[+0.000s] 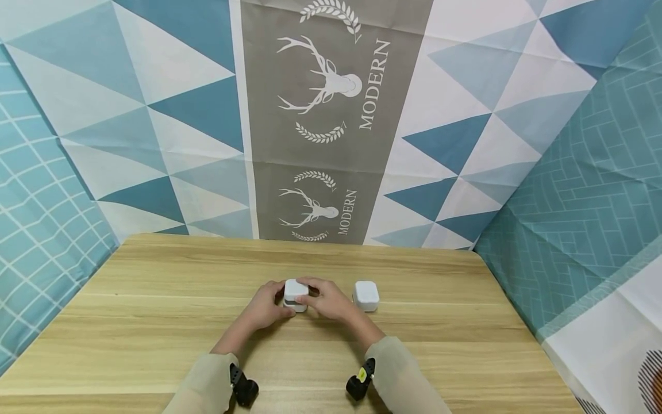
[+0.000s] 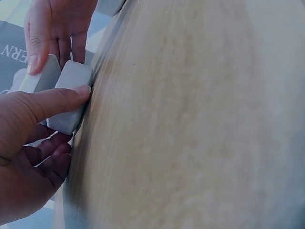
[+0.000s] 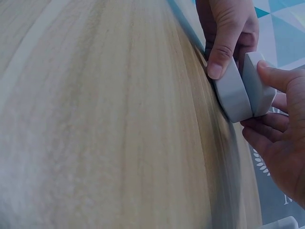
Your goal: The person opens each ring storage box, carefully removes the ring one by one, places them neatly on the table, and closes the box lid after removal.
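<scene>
Two white blocks with rounded corners sit one over the other in the middle of the table. My left hand (image 1: 265, 306) grips the lower block (image 3: 232, 93), its thumb lying along the side near the tabletop. The upper block (image 1: 296, 287) is between the thumb and fingers of my right hand (image 1: 327, 299). In the right wrist view it leans at a slight angle to the lower one, with a wedge-shaped gap between them. A third white block (image 1: 366, 296) stands just to the right of my right hand, untouched.
The wooden table (image 1: 439, 345) ends at a patterned cloth backdrop (image 1: 201, 115) behind the blocks. Tiled-pattern cloth (image 1: 41, 230) hangs on the left side, and teal cloth (image 1: 584, 201) on the right. A small black camera (image 1: 245, 391) is strapped to each wrist.
</scene>
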The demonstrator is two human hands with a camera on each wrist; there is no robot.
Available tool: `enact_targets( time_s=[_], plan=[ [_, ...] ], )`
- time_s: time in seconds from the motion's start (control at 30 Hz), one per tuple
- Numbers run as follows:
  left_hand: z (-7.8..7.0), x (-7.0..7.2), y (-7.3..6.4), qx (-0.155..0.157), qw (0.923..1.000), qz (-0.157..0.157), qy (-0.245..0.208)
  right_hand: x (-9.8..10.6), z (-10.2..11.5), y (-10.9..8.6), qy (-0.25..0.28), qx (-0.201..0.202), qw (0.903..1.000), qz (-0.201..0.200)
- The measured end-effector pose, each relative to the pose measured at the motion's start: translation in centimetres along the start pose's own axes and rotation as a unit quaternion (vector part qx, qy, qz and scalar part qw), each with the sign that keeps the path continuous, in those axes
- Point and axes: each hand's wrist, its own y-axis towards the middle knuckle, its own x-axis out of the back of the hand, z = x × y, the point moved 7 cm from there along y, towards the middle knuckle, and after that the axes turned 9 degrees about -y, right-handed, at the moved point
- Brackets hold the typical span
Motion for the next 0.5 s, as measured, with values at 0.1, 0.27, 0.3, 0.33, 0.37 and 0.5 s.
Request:
enact_targets(
  time_s=[0.1, 0.27, 0.3, 0.33, 0.37, 0.5],
  plan=[
    [-0.01, -0.01, 0.01, 0.0, 1.0, 0.0, -0.002, 0.02, -0.01, -0.01, -0.003, -0.001, 1.0, 0.0],
    [-0.09, 0.05, 0.03, -0.004, 1.0, -0.003, -0.003, 0.09, 0.01, 0.06, -0.008, -0.003, 1.0, 0.001],
    [-0.1, 0.06, 0.04, -0.005, 1.0, -0.003, -0.002, 0.12, 0.05, 0.08, -0.009, -0.003, 1.0, 0.001],
    [-0.08, 0.07, 0.05, -0.005, 1.0, -0.004, -0.002, 0.14, 0.09, 0.1, -0.009, -0.002, 1.0, 0.001],
    [-0.09, 0.07, 0.06, -0.006, 1.0, -0.004, -0.001, 0.16, 0.1, 0.1, -0.01, -0.002, 0.9999, 0.002],
    [-0.02, 0.01, 0.07, -0.004, 1.0, -0.003, 0.001, 0.17, 0.12, 0.11, -0.011, -0.003, 0.9999, 0.006]
  ],
)
